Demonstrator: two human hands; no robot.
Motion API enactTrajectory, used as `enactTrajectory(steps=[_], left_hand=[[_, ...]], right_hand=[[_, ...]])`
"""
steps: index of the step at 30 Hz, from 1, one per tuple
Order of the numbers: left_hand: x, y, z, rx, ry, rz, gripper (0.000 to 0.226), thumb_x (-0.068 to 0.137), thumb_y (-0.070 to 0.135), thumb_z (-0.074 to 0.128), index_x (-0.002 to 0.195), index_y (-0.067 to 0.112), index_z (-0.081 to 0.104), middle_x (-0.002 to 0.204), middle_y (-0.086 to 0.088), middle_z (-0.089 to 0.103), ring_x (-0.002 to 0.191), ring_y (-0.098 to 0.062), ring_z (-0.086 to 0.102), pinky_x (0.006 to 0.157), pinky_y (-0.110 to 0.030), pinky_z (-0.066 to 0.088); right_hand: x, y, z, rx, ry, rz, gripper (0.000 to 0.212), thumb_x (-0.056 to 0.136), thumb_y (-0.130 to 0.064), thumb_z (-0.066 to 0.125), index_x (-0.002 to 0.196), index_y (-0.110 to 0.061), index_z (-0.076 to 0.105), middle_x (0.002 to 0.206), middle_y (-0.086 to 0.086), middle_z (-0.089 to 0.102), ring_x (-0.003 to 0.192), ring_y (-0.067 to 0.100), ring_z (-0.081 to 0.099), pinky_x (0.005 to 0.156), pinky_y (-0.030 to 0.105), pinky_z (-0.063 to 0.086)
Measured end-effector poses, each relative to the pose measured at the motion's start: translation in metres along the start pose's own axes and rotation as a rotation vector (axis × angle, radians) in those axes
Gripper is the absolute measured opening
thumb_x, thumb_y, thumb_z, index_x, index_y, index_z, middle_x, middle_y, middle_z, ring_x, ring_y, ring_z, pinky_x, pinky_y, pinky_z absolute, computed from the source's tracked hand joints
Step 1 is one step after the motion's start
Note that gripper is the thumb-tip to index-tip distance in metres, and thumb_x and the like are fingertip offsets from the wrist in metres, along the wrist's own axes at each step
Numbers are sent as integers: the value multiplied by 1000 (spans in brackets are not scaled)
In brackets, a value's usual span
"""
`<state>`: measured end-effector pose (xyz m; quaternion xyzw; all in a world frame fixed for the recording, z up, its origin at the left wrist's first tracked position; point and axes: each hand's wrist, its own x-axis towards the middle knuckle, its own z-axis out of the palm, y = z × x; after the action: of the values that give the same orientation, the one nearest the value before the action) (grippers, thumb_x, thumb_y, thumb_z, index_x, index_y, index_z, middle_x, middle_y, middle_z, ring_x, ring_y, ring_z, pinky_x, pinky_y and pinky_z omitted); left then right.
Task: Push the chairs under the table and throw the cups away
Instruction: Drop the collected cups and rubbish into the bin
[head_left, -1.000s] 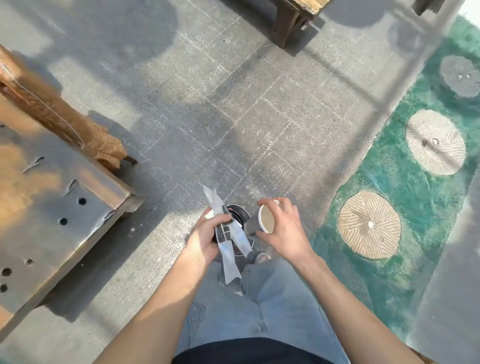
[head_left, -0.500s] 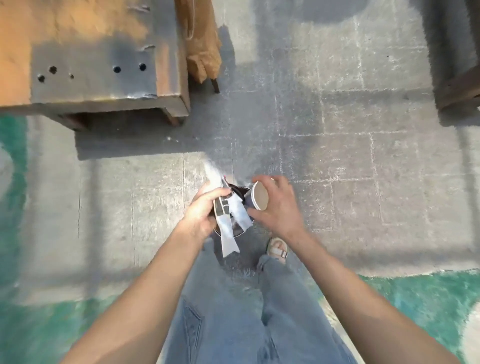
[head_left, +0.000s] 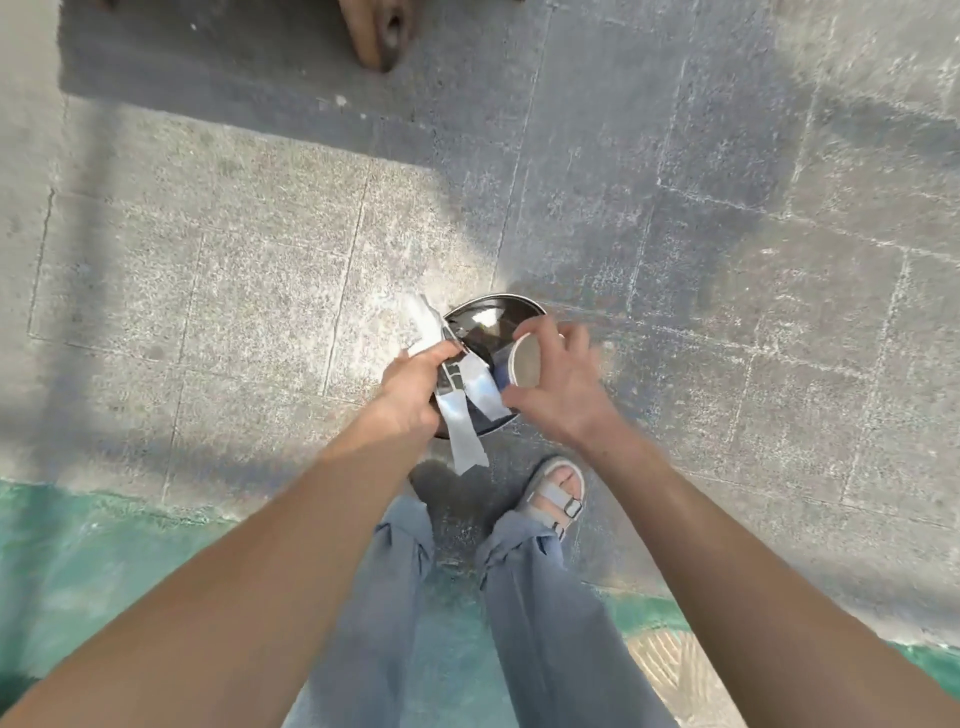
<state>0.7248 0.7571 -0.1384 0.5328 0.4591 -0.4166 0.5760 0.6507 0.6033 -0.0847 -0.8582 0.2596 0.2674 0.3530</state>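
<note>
Counter gone from view since a second ago; paper strips (head_left: 462, 431) and dark cup (head_left: 488, 322) clenched in left hand (head_left: 410, 395), pale cup (head_left: 527, 361) grasped in right hand (head_left: 561, 389); disposal presumably pending.

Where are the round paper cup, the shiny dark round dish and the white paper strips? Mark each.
Round paper cup (head_left: 525, 362), head view: its pale circular end facing the camera.
Shiny dark round dish (head_left: 483, 325), head view: its glossy inner surface.
White paper strips (head_left: 465, 441), head view: the long strip hanging lowest.
</note>
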Motion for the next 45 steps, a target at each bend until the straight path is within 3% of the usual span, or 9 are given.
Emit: enactTrajectory(steps=[3, 6, 10, 13, 18, 23, 30, 37, 45], left_hand=[[70, -27, 0, -2, 9, -13, 44, 77, 15, 81, 117, 2, 67, 114, -20, 73, 96, -34, 72, 85, -52, 59], [108, -40, 7, 18, 65, -23, 13, 88, 16, 75, 97, 8, 72, 100, -12, 76, 83, -28, 72, 78, -43, 60], [150, -51, 10, 94, 106, 64, 50, 74, 22, 86, 117, 7, 65, 100, -13, 76, 88, -32, 73, 61, -36, 54], [171, -59, 15, 318, 199, 128, 70, 52, 36, 86, 113, 8, 66, 95, -13, 75, 89, -36, 74, 71, -41, 57], [194, -58, 17, 710, 292, 248, 47, 88, 30, 73, 124, 3, 60, 122, -16, 67, 111, -35, 66, 92, -46, 56], [200, -60, 7, 859, 240, 227, 44, 94, 21, 68, 129, -1, 53, 131, -16, 62, 123, -31, 60, 96, -36, 48], [183, -52, 5, 838, 101, 210, 54, 77, 0, 73, 128, 12, 57, 115, -12, 69, 107, -29, 68, 91, -42, 58], [121, -58, 9, 739, 56, 277, 98, 55, 16, 73, 146, 35, 42, 123, -3, 65, 113, -25, 64, 93, -40, 56], [-35, -42, -2, 517, 92, 299, 83, 79, 0, 78, 147, 28, 40, 114, 6, 65, 97, -17, 67, 78, -31, 57]], right_hand=[[45, 32, 42, -122, -38, -20, 67, 78, -33, 73, 137, -26, 42, 131, 15, 36, 116, 38, 42, 99, 44, 41], [86, 52, 68, -344, -50, -104, 71, 79, -48, 75, 139, -24, 44, 127, 15, 48, 108, 41, 54, 92, 47, 49], [132, 64, 95, -453, -109, -142, 73, 80, -47, 76, 140, -25, 42, 131, 12, 46, 113, 38, 51, 93, 48, 48], [153, 65, 116, -478, -150, -139, 75, 81, -44, 77, 142, -22, 39, 137, 14, 43, 118, 40, 48, 98, 47, 46], [177, 64, 153, -480, -141, -69, 75, 85, -45, 72, 145, -23, 33, 147, 11, 37, 133, 41, 37, 105, 57, 40], [193, 78, 179, -473, -235, -55, 82, 84, -43, 73, 148, -20, 29, 155, 10, 31, 144, 35, 31, 119, 49, 22], [189, 75, 170, -542, -367, -29, 111, 77, -53, 78, 160, -23, 11, 169, 1, -2, 155, 35, -7, 121, 60, 20], [136, 53, 116, -541, -319, -173, 97, 85, -44, 76, 159, -21, 17, 167, 11, 10, 156, 31, 4, 126, 44, 5], [31, -8, -5, -661, -357, -257, 81, 93, -24, 64, 160, -25, 19, 168, -1, 14, 156, 27, 8, 124, 46, 22]])
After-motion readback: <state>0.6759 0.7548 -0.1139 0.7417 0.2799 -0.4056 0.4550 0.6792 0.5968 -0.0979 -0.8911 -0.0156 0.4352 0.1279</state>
